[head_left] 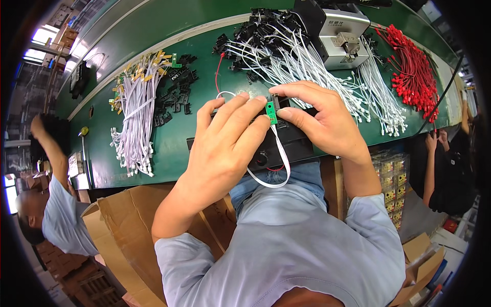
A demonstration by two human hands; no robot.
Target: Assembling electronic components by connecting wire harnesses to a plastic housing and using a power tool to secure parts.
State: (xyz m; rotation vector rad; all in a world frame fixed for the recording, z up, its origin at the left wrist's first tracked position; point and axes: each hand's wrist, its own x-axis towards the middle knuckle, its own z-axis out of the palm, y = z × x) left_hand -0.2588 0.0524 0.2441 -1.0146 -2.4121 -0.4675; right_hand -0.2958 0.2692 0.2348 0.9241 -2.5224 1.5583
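Observation:
Between my two hands is a small green circuit board with a white cable that loops down from it toward my lap. My left hand has its thumb and fingertips closed on the board's left edge. From the other side, the thumb and forefinger of my right hand pinch a small black plastic piece against the board. Below them lies a black fixture at the table's near edge. My fingers partly hide where board and black piece meet.
On the green table lie bundled white cables with boards, loose black clips, white cables with black ends and red cables. A grey machine stands at the back. Cardboard boxes are below; people sit on both sides.

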